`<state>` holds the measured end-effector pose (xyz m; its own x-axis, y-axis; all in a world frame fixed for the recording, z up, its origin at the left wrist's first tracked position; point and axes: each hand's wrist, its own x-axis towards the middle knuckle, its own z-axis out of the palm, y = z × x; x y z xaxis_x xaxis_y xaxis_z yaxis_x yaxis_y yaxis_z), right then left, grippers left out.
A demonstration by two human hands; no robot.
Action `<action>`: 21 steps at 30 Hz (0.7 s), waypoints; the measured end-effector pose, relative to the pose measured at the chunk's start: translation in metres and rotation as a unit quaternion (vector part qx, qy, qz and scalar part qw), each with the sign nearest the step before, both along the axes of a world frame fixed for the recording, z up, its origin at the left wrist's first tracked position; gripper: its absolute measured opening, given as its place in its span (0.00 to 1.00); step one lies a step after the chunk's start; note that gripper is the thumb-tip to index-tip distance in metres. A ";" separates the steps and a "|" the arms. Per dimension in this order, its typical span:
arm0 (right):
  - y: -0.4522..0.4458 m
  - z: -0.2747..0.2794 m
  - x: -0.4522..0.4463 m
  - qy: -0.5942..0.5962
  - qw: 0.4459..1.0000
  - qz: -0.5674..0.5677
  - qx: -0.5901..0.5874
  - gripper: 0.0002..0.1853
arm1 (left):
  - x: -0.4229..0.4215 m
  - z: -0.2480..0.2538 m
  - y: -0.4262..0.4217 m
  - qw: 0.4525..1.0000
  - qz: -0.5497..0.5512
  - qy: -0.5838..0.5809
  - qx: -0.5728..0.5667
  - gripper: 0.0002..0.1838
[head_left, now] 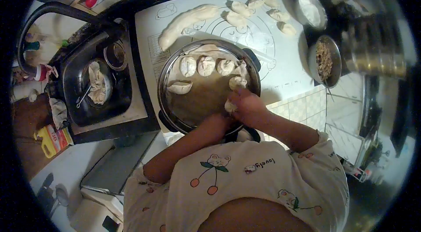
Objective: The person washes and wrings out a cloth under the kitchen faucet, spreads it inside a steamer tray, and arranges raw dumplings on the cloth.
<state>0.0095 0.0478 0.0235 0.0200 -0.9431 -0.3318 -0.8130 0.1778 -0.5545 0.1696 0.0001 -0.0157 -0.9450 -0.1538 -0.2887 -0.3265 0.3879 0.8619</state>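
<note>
- Right hand [246, 104] is touching a dumpling [237, 82] at the pan's [193, 108] three o'clock, grip opening unclear.
- Left hand [223, 123] is reaching toward five o'clock, hold hidden.
- Pastry mat [291, 58] is lying beneath; sink [118, 102] is sitting at nine.

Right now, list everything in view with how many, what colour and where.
Pan: one, metallic, centre front
Dumplings: at least five, off-white, in the pan; hands hide part
Mat: one, white with printed lines, under the pan
Dough roll: one, pale, mat's far left
Dough pieces: about six, pale, mat's far right
Powder bowl: one, metallic, white contents, far right
Filling bowl: one, metallic, brown contents, right
Sink: one, black, left
Crumpled cloth: one, pale, in a sink bowl
Faucet: one, black, over the sink
Yellow container: one, lower left
Right hand: one, brown, pan's right side
Left hand: one, brown, pan's near side
</note>
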 end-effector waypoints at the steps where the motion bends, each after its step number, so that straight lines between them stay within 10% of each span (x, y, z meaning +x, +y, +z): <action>1: 0.001 -0.001 0.005 0.032 0.999 0.007 -0.020 0.25 | 0.005 -0.001 0.000 1.000 -0.001 -0.008 -0.001 0.12; 6: 0.008 -0.017 0.001 0.024 1.000 -0.001 0.016 0.26 | 0.004 0.021 -0.014 0.987 -0.003 -0.156 0.049 0.14; 12: -0.011 0.036 -0.057 -0.039 0.966 -0.221 -0.132 0.12 | -0.005 0.007 -0.001 0.972 0.215 -0.040 -0.081 0.14; 21: 0.006 0.023 -0.073 -0.140 0.935 -0.279 -0.165 0.11 | -0.049 0.008 -0.006 0.965 -0.012 -0.027 -0.261 0.17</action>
